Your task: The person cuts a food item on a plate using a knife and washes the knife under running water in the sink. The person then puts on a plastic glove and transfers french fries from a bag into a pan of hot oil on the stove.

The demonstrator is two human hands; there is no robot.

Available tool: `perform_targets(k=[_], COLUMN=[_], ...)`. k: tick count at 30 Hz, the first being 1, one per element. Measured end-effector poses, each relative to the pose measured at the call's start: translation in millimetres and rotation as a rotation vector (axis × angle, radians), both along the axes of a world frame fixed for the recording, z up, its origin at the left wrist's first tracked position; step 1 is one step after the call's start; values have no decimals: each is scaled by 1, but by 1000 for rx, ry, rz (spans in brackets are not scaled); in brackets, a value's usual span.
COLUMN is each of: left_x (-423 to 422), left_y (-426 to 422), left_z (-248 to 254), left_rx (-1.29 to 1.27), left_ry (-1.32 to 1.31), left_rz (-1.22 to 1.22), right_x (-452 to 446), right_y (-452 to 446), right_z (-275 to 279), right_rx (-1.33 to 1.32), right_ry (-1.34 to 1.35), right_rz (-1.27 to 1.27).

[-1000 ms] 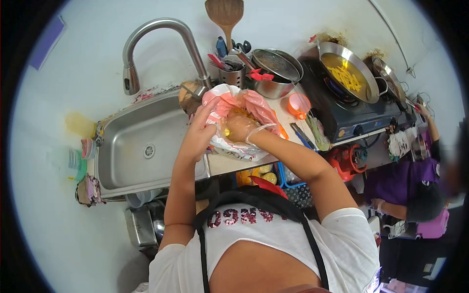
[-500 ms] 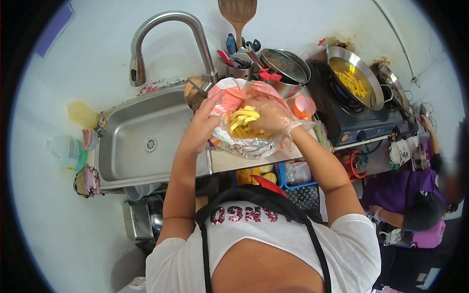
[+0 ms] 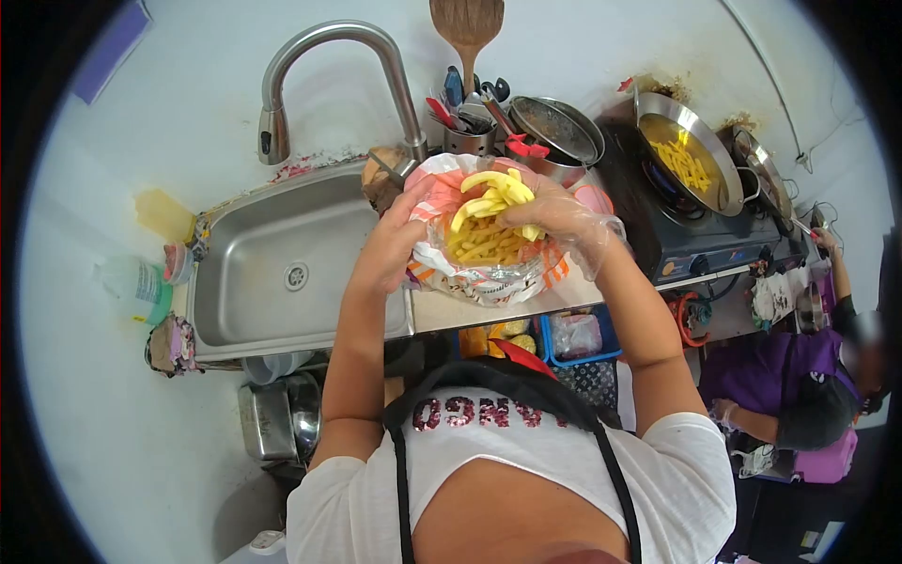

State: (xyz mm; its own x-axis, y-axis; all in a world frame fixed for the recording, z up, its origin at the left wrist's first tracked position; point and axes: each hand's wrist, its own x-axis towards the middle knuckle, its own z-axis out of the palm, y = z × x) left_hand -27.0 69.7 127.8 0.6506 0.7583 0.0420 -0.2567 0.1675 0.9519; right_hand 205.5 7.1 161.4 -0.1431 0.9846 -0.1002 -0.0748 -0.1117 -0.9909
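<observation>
My left hand (image 3: pixel 393 242) grips the left rim of a printed plastic bag (image 3: pixel 484 285) that stands on the counter beside the sink. Inside the open bag lie many pale yellow french fries (image 3: pixel 479 246). My right hand (image 3: pixel 554 214), in a clear plastic glove, is closed on a bunch of french fries (image 3: pixel 496 195) at the bag's mouth. Some of the fingers are hidden behind those fries. To the right, a wide metal pan (image 3: pixel 710 188) on the gas stove holds more fries (image 3: pixel 680 164) in yellow oil.
A steel sink (image 3: pixel 244 273) with a tall faucet (image 3: pixel 399 85) is on the left. Behind the bag stand a utensil holder (image 3: pixel 470 141) and a lidded pot (image 3: pixel 564 141). The stove (image 3: pixel 676 240) is at right. Another person (image 3: pixel 780 376) works at far right.
My right hand has lifted a bunch of fries up from inside the bag toward its mouth. My left hand still grips the bag's rim. The view has shifted slightly.
</observation>
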Motion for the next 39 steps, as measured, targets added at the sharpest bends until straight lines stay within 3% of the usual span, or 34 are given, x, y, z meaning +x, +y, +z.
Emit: perform_targets(k=[8, 14, 24, 28, 33, 35, 39], left_x=[3, 8, 11, 11, 9, 9, 10], left_y=[2, -2, -4, -7, -6, -4, -4], left_z=[-8, -3, 1, 3, -1, -4, -2], left_rx=[27, -62, -55, -43, -40, -56, 7], left_ry=[-31, -66, -48, -46, -35, -54, -30], left_rz=[9, -23, -2, 33, 52, 49, 75], right_x=[1, 0, 5, 31, 90, 114, 183], right_y=[-4, -1, -15, -18, -20, -27, -27], right_z=[6, -4, 31, 44, 68, 102, 126], right_rx=[-55, -43, -135, -154, 39, 94, 131], right_ry=[98, -4, -22, 59, 136, -13, -193], right_rz=[68, -9, -28, 2, -111, -112, -390])
